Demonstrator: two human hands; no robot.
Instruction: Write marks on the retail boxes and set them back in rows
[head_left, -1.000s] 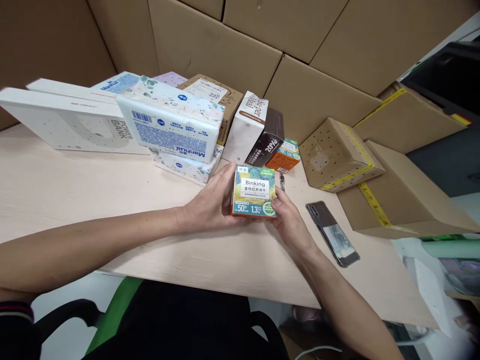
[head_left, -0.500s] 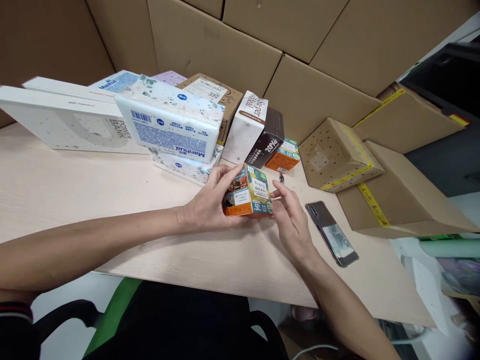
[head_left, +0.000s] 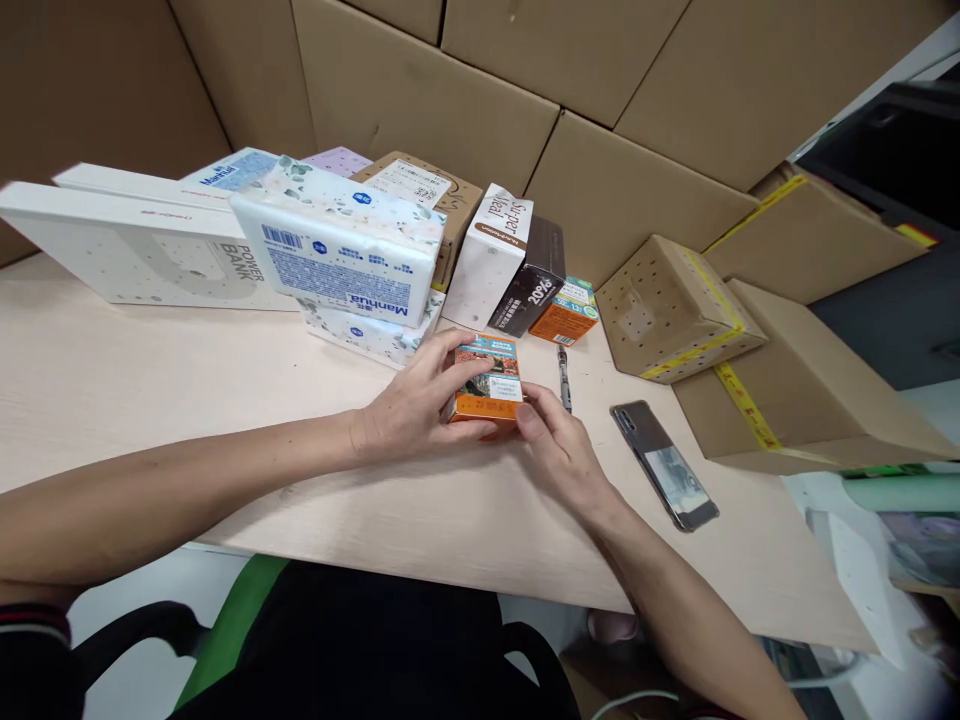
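Note:
Near the middle of the wooden desk I hold a small orange-and-blue printed box, its photo side facing up. My left hand is closed on the box's left side, fingers lying over the top and thumb along the lower front edge. My right hand grips its lower right corner with thumb and fingers. A pen lies just right of the box. Behind stand a similar small orange box, a black box marked 20% and a tall white box.
Stacked white tissue packs and a white power bank box stand at the left. A brown carton sits behind them. To the right lie a phone, a taped carton and an open carton. Large cartons wall the back.
The small box has turned in my hands, so its photo side now faces up instead of its Binking side showing on the right. My right hand has shifted left, uncovering more of the pen.

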